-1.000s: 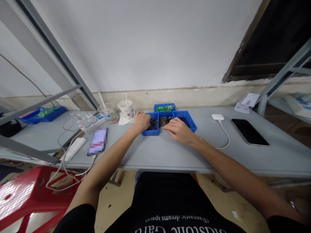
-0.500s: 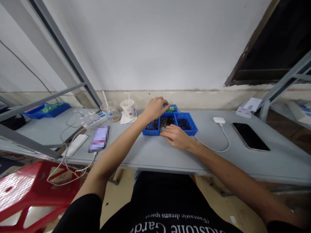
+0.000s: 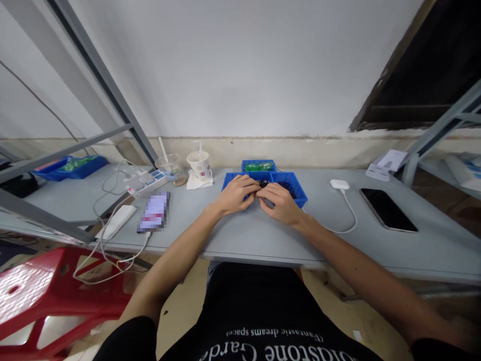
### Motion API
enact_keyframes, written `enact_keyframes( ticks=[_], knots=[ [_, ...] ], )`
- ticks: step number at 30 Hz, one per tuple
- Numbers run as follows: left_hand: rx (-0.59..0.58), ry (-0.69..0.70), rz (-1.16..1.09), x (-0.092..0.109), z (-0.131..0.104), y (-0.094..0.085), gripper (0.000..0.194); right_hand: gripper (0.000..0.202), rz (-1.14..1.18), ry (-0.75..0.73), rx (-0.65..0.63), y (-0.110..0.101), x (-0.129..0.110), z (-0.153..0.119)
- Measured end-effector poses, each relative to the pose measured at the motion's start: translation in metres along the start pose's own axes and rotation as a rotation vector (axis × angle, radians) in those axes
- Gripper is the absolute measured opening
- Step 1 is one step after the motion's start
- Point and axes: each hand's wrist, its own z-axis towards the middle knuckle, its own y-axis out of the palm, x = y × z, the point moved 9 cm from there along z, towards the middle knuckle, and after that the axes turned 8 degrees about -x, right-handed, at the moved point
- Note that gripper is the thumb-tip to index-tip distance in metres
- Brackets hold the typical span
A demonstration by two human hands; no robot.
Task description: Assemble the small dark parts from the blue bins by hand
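My left hand point(image 3: 240, 193) and my right hand point(image 3: 277, 201) meet fingertip to fingertip over the front of a blue divided tray point(image 3: 300, 194). The fingers of both are closed in a pinch; whatever lies between them is too small or hidden to name. Dark small parts point(image 3: 288, 187) fill the tray's right compartment. My hands cover most of the left and middle compartments. Behind the tray stands a smaller blue bin point(image 3: 244, 165) with green pieces point(image 3: 259, 167) in it.
A paper cup point(image 3: 199, 164) and a clear plastic cup point(image 3: 173, 170) with straws stand at the left, near a power strip point(image 3: 150, 183) and a phone point(image 3: 155, 210). On the right lie a white case point(image 3: 339, 184) on a cable and a black phone point(image 3: 388, 209).
My left hand has come down and back from the small rear bin to join the right. My right hand has risen slightly, and its fingertips now meet the left's.
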Motion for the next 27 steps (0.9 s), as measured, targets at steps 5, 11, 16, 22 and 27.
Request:
enact_keyframes(
  ticks=[5,11,16,22,27],
  knots=[
    [0.008,-0.027,0.0,0.0,-0.001,-0.002,0.031,0.018,-0.008,0.025,0.005,-0.007,0.006,0.0],
    [-0.011,-0.057,0.019,-0.002,0.0,-0.004,0.033,0.012,0.001,0.075,0.033,-0.015,0.015,-0.001],
    [0.008,-0.073,0.02,-0.002,0.0,-0.005,0.035,0.014,-0.014,0.119,0.059,-0.016,0.02,-0.001],
    [0.041,-0.035,0.022,0.001,-0.001,-0.005,0.033,0.023,-0.1,0.14,0.052,-0.012,0.024,-0.002],
    [0.064,-0.023,0.025,0.001,-0.002,-0.006,0.031,0.016,-0.067,0.153,0.0,-0.006,0.026,-0.003]
  ],
)
